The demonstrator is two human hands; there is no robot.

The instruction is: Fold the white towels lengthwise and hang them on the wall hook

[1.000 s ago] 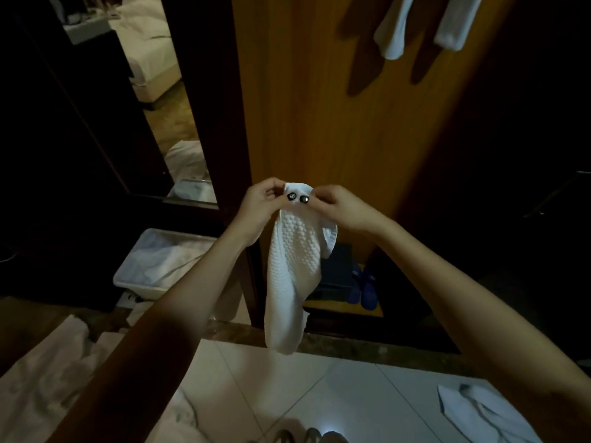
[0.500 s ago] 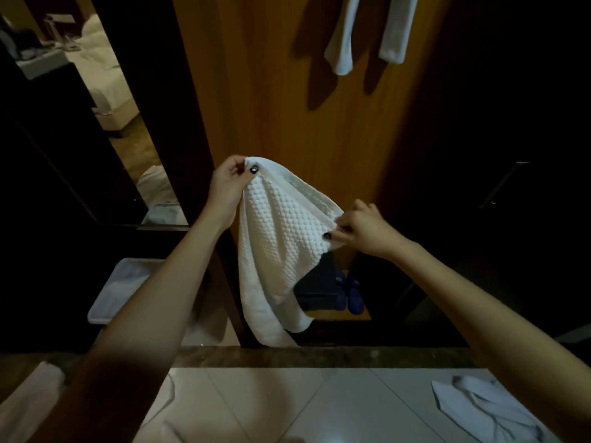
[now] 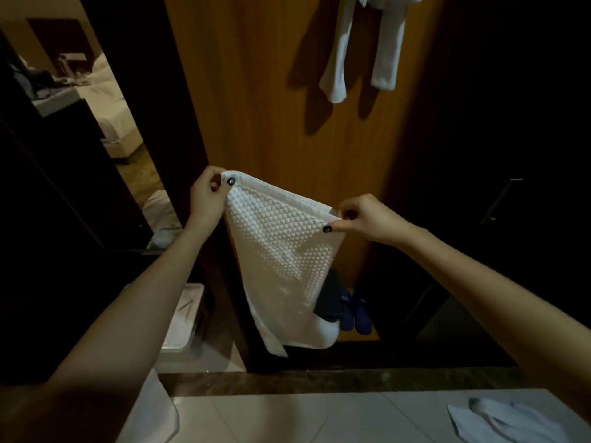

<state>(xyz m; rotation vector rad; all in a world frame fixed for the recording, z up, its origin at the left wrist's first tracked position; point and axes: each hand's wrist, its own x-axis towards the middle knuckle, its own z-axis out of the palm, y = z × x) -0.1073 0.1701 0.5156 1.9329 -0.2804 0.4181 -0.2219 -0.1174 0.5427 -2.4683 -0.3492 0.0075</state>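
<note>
**Two corner pinches carry the whole towel**

You hold the white waffle-weave towel (image 3: pixel 281 257) at the centre of the frame, in front of the orange-brown wooden wall panel (image 3: pixel 256 91). Your left hand (image 3: pixel 208 196) pinches its upper left corner between thumb and fingers. Your right hand (image 3: pixel 367 222) pinches the opposite corner, lower and further right, so the top edge runs taut and slanted between them. The rest hangs free, and its lower end is bunched.

Only the corners are gripped. If either pinch slackens while you bring the edges together, that side probably drops and the cloth swings down toward the pale tiled floor (image 3: pixel 287 417). The slanted top edge and the crumpled bottom make a skewed lengthwise fold likely unless you level your hands.

The white folded towels (image 3: pixel 358 49) already hang at the upper right. The hook itself is out of frame, so adding another may nudge them loose.

A second ago your hands pinch together at one point and the towel hangs as a narrow strip. Now they are well apart and the towel is spread wide. The hanging towels also sit lower in the frame.
</note>
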